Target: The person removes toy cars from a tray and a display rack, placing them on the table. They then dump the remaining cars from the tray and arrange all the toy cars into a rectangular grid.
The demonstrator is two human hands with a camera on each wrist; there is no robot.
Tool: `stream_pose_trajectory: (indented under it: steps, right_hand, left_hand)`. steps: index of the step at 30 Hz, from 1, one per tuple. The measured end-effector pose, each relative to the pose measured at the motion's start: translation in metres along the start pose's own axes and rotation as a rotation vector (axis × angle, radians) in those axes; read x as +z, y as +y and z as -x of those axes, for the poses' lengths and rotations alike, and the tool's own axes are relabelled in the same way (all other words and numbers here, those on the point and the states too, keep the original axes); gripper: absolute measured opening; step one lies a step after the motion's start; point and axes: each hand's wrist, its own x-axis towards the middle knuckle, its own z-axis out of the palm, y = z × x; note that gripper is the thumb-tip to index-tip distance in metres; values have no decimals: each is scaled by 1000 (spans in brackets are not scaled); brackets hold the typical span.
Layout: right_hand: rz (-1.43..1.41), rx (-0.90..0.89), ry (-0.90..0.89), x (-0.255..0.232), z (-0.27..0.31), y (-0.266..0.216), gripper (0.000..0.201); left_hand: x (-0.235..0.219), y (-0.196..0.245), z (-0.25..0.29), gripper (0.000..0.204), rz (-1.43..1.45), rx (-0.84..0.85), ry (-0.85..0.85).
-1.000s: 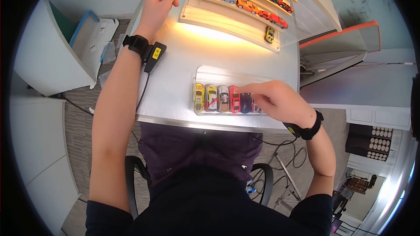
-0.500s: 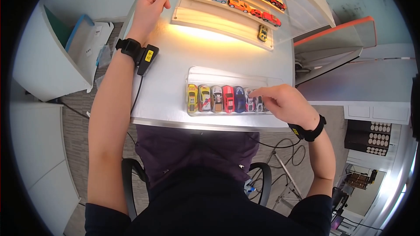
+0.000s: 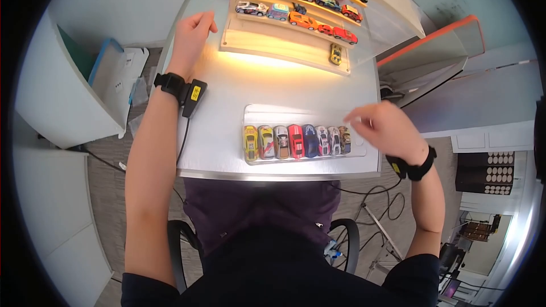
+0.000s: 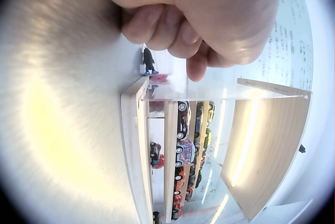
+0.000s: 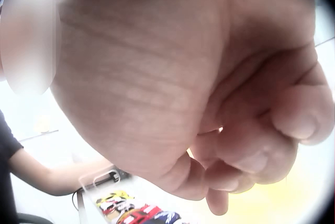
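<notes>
A clear plastic tray [image 3: 358,149] lies near the table's front edge with several toy cars in one row. Among them are a yellow car [image 3: 251,143], a red car [image 3: 296,140], a dark blue car [image 3: 310,140] and a dark patterned car [image 3: 344,140] at the right end. Just right of that last car is my right hand [image 3: 392,131], its fingers bent and nothing in them. My left hand [image 3: 193,37] rests at the table's left side, beside the display case, with loosely curled fingers holding nothing.
The lit wooden display case [image 3: 273,59] stands at the back with toy cars on its shelves, among them an orange car [image 3: 303,20]. A yellow car [image 3: 335,54] sits on its lowest ledge. In the left wrist view, a small dark figurine [image 4: 148,60] stands beyond the case.
My right hand has moved right, off the row of cars, uncovering the ones at the right end. My left hand stays by the case. The whole view has shifted slightly.
</notes>
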Motion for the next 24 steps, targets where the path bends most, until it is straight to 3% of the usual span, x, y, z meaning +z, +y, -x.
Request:
stream_pose_trajectory:
  steps: [2,5,8,14,20,24]
  right_hand:
    - [-72,68,118,-15,-18,-1,17]
    - [55,54,340,-9,-59,21,18]
    - [89,-15,380,1,-97,43,19]
    - [83,69,323,-19,-133,32,24]
    - [241,-83,493,-25,-168,32,30]
    - [127,-159,454,-18,-188,20,29]
  left_hand:
    - [0,0,-1,42,6,-3,-1]
    - [2,2,0,42,22,-10,-4]
    - [2,5,4,43,53,-46,-6]
    - [1,3,1,42,54,-21,-6]
    - [1,-2,-2,41,61,-3,-21]
    - [0,-6,-4,40,65,36,-26]
